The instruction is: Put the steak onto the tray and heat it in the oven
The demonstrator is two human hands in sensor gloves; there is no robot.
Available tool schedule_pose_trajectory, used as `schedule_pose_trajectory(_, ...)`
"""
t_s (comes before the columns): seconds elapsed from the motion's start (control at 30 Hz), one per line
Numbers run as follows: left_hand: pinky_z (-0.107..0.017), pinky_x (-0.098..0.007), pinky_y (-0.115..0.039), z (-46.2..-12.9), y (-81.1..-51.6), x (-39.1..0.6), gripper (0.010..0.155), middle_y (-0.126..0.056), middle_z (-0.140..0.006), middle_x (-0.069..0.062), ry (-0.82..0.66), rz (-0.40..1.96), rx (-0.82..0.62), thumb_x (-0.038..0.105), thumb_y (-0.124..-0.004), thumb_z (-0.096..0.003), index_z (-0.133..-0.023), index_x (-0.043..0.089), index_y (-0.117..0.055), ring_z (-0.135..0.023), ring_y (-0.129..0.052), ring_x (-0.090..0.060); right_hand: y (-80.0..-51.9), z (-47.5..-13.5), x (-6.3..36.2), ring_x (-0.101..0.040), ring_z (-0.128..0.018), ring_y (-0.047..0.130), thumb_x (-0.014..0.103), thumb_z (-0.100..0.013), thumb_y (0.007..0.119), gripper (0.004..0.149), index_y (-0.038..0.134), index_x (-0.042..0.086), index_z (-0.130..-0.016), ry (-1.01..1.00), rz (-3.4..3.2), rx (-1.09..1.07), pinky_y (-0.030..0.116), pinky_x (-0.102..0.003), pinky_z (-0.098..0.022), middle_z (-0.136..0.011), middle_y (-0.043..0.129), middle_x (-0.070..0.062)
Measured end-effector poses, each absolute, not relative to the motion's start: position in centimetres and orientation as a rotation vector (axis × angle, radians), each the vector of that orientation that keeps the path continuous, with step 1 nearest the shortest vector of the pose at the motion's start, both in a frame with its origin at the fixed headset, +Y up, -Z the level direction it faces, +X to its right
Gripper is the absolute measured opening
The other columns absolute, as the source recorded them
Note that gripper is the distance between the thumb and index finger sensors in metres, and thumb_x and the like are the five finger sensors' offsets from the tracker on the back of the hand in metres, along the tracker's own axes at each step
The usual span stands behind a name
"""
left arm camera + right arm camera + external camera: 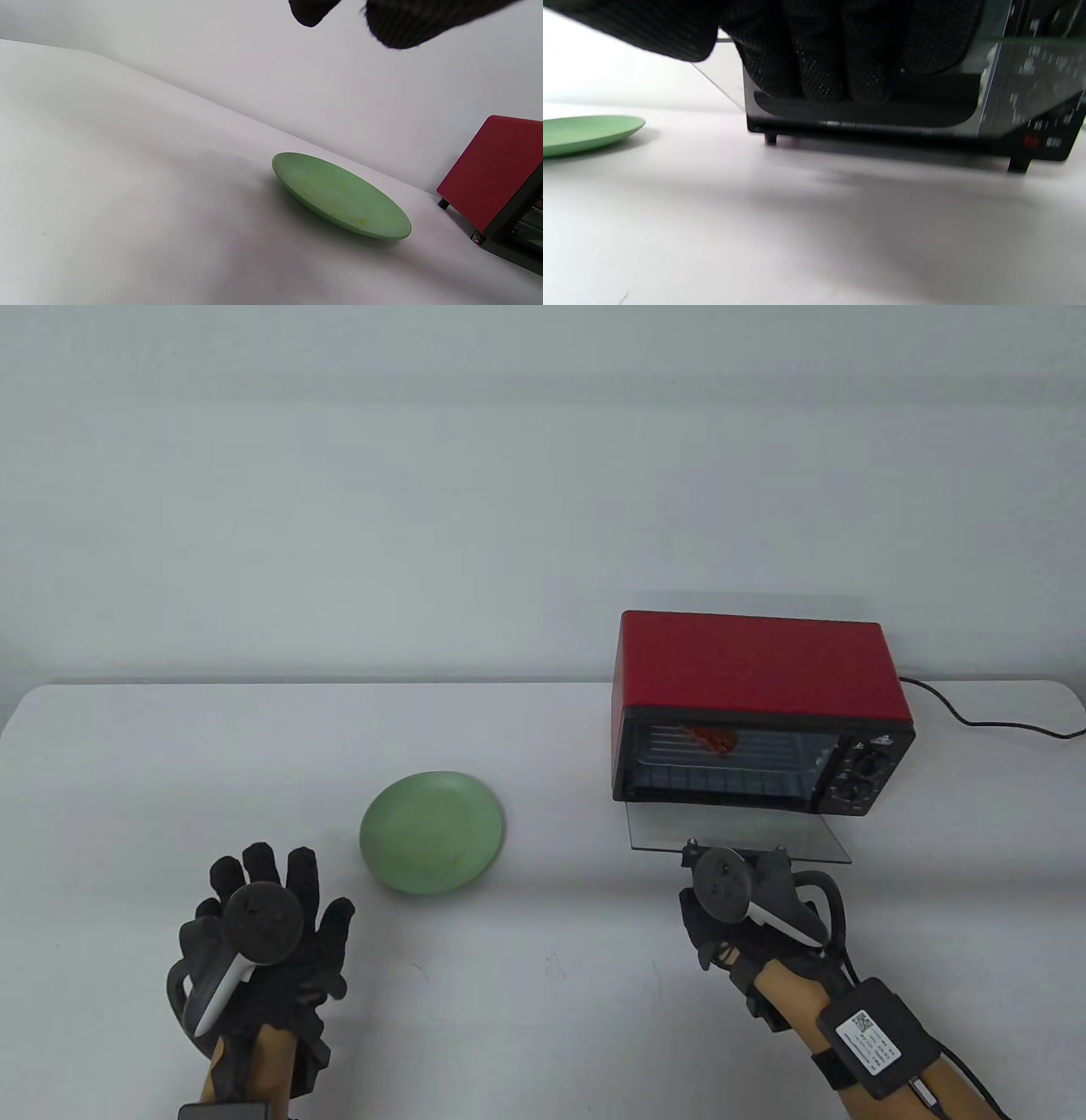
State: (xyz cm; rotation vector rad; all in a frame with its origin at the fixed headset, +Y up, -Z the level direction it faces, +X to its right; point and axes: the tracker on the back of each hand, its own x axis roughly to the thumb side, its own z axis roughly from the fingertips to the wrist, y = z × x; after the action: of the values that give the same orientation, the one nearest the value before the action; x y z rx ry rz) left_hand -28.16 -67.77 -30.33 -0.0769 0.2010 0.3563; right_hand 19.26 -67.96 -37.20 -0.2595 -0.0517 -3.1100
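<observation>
1. Two hands are in view, and only my right hand (747,899) is working: it sits at the front edge of the oven door (738,833), which lies folded down flat. Its fingers (840,63) curl at that edge in the right wrist view, but I cannot tell whether they truly grip it.
2. My left hand (263,925) rests apart on the counter (543,984), fingers spread wide, holding nothing, near the green plate (433,833), which is bare.
3. The steak (713,738) already lies inside the red oven (759,712), showing as a reddish patch on the rack; the tray itself I cannot make out.
4. I judge the step in hand is closing the door. To do it well, I should lift from the middle of the front edge so the glass swings up evenly on its hinge.
5. I'd keep the push gentle at the end; a shove could slide the light oven back on its feet.
6. Once it is shut, the knobs (865,776) on the right panel are close by for setting the heat.
</observation>
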Motion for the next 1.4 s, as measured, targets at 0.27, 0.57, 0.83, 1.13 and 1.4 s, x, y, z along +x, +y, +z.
schedule_pose_trajectory(0.27,-0.078,-0.060,-0.018,-30.9,-68.8,-28.1,0.076,-0.012,-0.119,-0.002,0.212,0.342,-0.129,0.069,-0.060,-0.0488,-0.115,0.039,-0.036,-0.113,-0.006,-0.040,-65.9,-38.4,19.0,-0.042,-0.095,0.073,0.055,-0.057,0.065,0.060,0.063,0.016,-0.104,0.080,-3.064,-0.232,0.067,-0.062,-0.064,-0.105,0.070,-0.015)
schedule_pose_trajectory(0.57,-0.078,-0.060,-0.018,-31.3,-69.5,-28.4,0.076,-0.011,-0.119,-0.002,0.236,0.335,-0.161,0.068,-0.060,-0.0488,-0.115,0.039,-0.035,-0.113,-0.005,-0.040,-63.8,-41.4,19.6,-0.041,-0.101,0.067,0.056,-0.057,0.065,0.062,0.059,0.020,-0.107,0.075,-3.106,-0.178,0.064,-0.063,-0.067,-0.110,0.063,-0.013)
schedule_pose_trajectory(0.83,-0.078,-0.060,-0.019,-31.5,-69.9,-28.5,0.076,-0.011,-0.119,-0.002,0.249,0.330,-0.187,0.068,-0.060,-0.0488,-0.114,0.039,-0.035,-0.113,-0.006,-0.040,-64.5,-43.9,20.0,-0.043,-0.106,0.057,0.059,-0.057,0.064,0.066,0.053,0.022,-0.111,0.000,-3.146,-0.102,0.060,-0.064,-0.068,-0.115,0.053,-0.015)
schedule_pose_trajectory(1.13,-0.078,-0.060,-0.019,-31.5,-69.7,-28.4,0.076,-0.011,-0.119,-0.001,0.251,0.329,-0.192,0.068,-0.060,-0.0488,-0.114,0.039,-0.035,-0.113,-0.006,-0.040,-65.2,-43.0,20.2,-0.044,-0.104,0.060,0.059,-0.057,0.064,0.066,0.053,0.021,-0.111,0.000,-3.132,-0.168,0.063,-0.064,-0.067,-0.114,0.054,-0.016)
schedule_pose_trajectory(1.4,-0.078,-0.060,-0.019,-31.2,-69.6,-28.6,0.076,-0.012,-0.119,-0.002,0.255,0.339,-0.192,0.068,-0.060,-0.0488,-0.114,0.039,-0.035,-0.113,-0.006,-0.040,-65.9,-41.8,26.5,-0.031,-0.076,0.091,0.063,-0.053,0.073,0.066,0.068,0.017,-0.100,0.339,-3.305,0.115,0.077,-0.056,-0.058,-0.093,0.081,-0.009)
